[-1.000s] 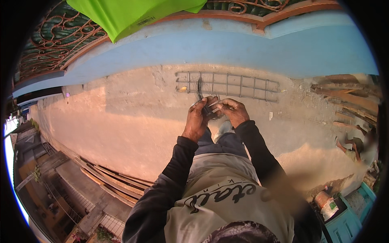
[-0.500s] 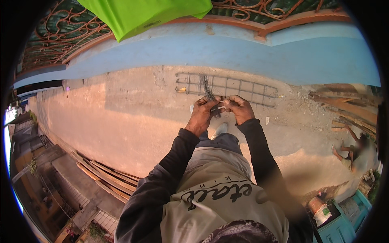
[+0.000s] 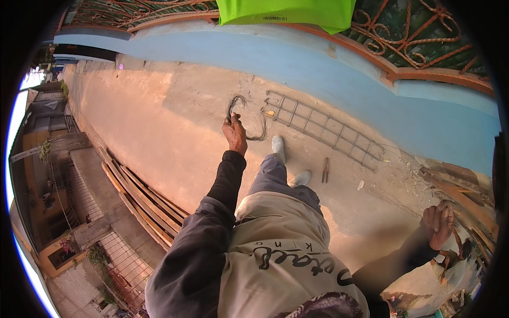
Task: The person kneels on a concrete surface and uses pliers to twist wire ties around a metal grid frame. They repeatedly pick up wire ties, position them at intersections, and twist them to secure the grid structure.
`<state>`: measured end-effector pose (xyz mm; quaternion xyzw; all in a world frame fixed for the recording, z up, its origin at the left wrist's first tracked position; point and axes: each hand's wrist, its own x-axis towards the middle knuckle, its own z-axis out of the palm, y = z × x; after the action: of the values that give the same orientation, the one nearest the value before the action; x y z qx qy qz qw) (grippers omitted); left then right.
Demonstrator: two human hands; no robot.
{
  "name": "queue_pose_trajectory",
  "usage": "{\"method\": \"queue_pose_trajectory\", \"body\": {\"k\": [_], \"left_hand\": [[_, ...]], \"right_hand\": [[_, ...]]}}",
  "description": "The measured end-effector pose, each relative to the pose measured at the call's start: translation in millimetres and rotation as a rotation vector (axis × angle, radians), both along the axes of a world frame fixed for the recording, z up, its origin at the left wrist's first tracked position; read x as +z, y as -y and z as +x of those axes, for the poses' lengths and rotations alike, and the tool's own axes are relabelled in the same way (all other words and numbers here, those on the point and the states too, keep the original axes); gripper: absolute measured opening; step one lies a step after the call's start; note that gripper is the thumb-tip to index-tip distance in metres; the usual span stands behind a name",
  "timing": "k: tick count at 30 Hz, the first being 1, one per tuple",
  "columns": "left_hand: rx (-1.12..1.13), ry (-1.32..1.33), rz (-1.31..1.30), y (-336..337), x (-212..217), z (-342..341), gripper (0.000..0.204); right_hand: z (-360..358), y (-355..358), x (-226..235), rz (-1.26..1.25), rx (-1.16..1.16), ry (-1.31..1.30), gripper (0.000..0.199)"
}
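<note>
My left hand (image 3: 235, 132) is raised out in front of me and grips a loose bundle of thin dark wire (image 3: 245, 114) that curls above and beside the fist. My right hand (image 3: 439, 225) has swung far out to the right at hip height; its fingers are curled and I cannot tell whether it holds anything. A ladder-shaped cage of steel rebar (image 3: 323, 130) lies flat on the concrete ahead of my feet (image 3: 278, 146). A pair of pliers (image 3: 325, 170) lies on the concrete just right of my feet.
A blue wall (image 3: 318, 69) with a rusty ornamental railing (image 3: 413, 26) runs behind the rebar cage. Long wooden planks (image 3: 143, 196) lie along the slab's left edge, with a drop to buildings beyond. Scrap timber (image 3: 456, 191) is piled at the right. Green fabric (image 3: 286, 10) hangs overhead.
Both hands were together over the rebar cage. Now they have parted: the left has lifted away with the wire bundle, the right has swung out right. The view has turned left.
</note>
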<state>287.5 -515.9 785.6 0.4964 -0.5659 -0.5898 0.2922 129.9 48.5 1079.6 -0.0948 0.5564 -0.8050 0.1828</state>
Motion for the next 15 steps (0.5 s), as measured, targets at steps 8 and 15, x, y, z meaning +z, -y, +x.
{"method": "queue_pose_trajectory", "body": {"k": [8,15], "left_hand": [[-0.274,0.648,-0.603,145.9,-5.0,-16.7,0.049],[-1.202,0.421,0.309,32.7,61.7,-56.6,0.070]], "right_hand": [[20.9,16.8,-4.0,0.551,-0.160,0.030,0.026],[56.2,203.2,-110.5,0.739,0.034,0.151,0.024]]}}
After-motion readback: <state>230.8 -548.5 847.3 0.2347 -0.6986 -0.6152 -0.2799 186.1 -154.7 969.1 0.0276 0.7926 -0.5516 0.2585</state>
